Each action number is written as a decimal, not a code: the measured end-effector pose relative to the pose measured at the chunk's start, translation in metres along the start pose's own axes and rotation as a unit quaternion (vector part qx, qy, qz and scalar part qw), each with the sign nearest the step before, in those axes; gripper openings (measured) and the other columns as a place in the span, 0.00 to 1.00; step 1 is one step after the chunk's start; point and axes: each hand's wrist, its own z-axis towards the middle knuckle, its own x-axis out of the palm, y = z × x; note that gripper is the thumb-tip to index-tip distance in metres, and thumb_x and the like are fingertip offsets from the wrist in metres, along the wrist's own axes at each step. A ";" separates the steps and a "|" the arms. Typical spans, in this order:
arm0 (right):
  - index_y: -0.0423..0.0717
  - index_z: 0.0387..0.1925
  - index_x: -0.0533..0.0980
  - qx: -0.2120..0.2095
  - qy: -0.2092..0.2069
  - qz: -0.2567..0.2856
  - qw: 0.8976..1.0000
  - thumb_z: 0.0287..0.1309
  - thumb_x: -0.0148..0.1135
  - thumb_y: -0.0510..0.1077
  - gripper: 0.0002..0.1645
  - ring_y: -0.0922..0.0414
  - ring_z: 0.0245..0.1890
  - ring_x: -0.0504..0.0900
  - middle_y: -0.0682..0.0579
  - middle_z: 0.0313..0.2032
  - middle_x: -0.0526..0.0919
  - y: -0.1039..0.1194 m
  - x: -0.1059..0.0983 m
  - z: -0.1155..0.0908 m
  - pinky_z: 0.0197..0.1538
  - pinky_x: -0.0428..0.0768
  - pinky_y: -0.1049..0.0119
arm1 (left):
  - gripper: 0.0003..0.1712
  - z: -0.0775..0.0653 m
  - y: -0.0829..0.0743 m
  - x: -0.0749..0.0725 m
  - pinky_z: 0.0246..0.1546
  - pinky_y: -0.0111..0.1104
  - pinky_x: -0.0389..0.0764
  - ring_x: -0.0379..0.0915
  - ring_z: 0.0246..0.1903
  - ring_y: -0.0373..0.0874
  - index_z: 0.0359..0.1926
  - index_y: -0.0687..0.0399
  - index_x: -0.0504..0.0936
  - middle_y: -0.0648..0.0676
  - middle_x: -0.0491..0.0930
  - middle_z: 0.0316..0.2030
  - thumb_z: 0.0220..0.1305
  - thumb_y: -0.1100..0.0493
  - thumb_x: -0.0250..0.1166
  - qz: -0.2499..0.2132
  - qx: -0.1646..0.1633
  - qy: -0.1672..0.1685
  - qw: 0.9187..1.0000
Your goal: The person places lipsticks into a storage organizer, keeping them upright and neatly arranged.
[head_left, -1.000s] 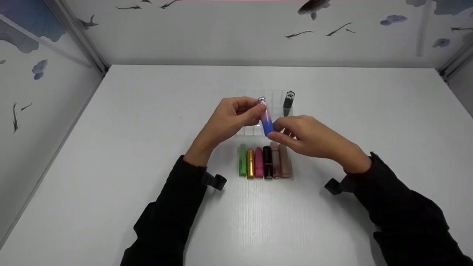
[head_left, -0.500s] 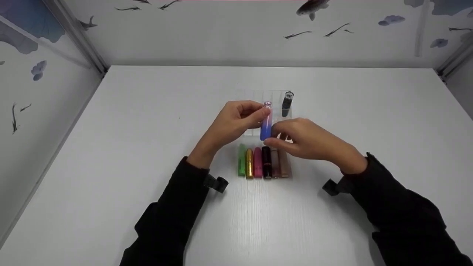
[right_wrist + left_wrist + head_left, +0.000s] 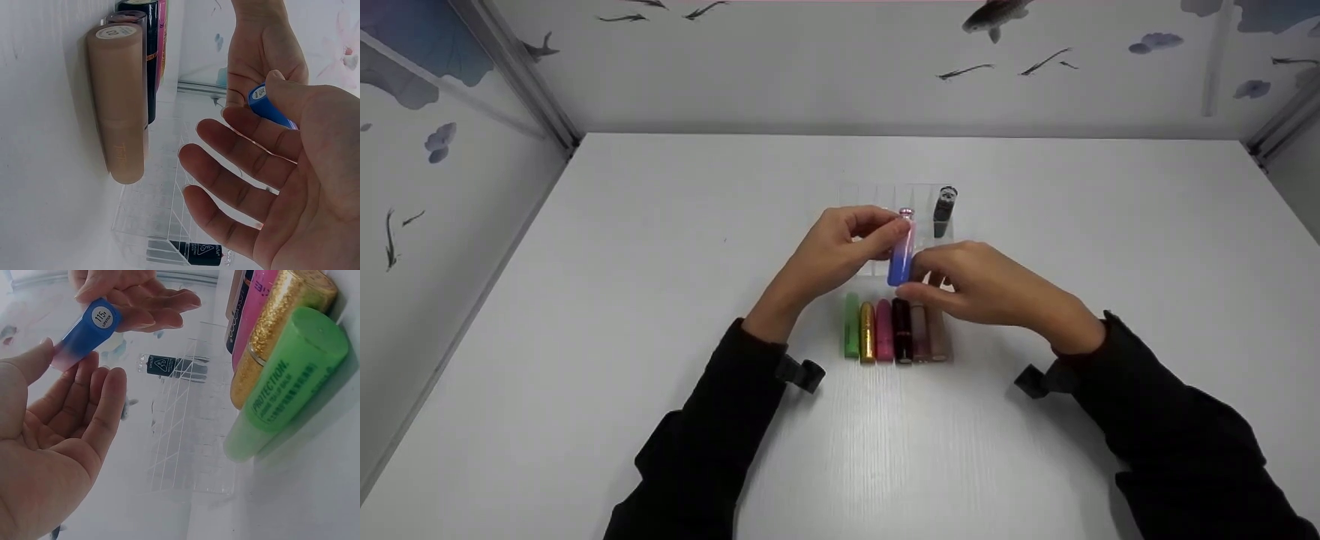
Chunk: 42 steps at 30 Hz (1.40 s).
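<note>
A lipstick (image 3: 901,262) that fades from pink to blue is held upright above the table, its labelled end down in the head view. My left hand (image 3: 840,244) pinches its upper pink part between thumb and fingers. At the lower blue end, my right hand (image 3: 986,285) has its thumb and index finger on either side, the other fingers loosely spread in the right wrist view. Behind the hands stands a clear divided lipstick holder (image 3: 194,461). A black lipstick (image 3: 944,206) with a clear lower part leans in its far-right slot.
In front of the holder lies a row of tubes: green lip balm (image 3: 852,326), gold lipstick (image 3: 868,334), pink tube (image 3: 884,330), black tube (image 3: 902,334), pale pinkish tube (image 3: 919,334) and beige tube (image 3: 937,337). A patterned wall (image 3: 840,75) borders the white table (image 3: 697,195).
Both hands have come slightly lower and nearer with the lipstick. It has gone from tilted one way to nearly upright with its top leaning right. The row of tubes has stayed put.
</note>
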 end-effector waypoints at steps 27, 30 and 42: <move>0.49 0.44 0.80 0.121 -0.017 -0.106 0.987 0.58 0.64 0.47 0.13 0.55 0.33 0.82 0.52 0.34 0.86 -0.034 -0.014 -0.006 0.36 0.78 0.59 | 0.21 0.001 0.002 -0.005 0.44 0.30 0.79 0.75 0.42 0.38 0.55 0.49 0.78 0.48 0.81 0.43 0.66 0.47 0.57 0.090 0.013 -0.116 0.989; 0.47 0.44 0.81 0.125 -0.010 -0.106 0.986 0.57 0.64 0.45 0.13 0.55 0.32 0.81 0.51 0.34 0.86 -0.038 -0.013 -0.005 0.34 0.77 0.59 | 0.21 0.001 0.003 -0.006 0.44 0.28 0.78 0.73 0.43 0.36 0.56 0.49 0.77 0.46 0.81 0.44 0.67 0.47 0.57 0.104 0.020 -0.141 0.984; 0.44 0.37 0.84 0.103 -0.025 -0.072 0.992 0.57 0.62 0.38 0.07 0.55 0.35 0.83 0.50 0.34 0.87 -0.047 -0.004 -0.001 0.40 0.78 0.57 | 0.23 0.003 0.009 -0.012 0.47 0.25 0.76 0.71 0.45 0.32 0.60 0.50 0.73 0.45 0.78 0.48 0.68 0.48 0.56 0.120 0.017 -0.196 0.973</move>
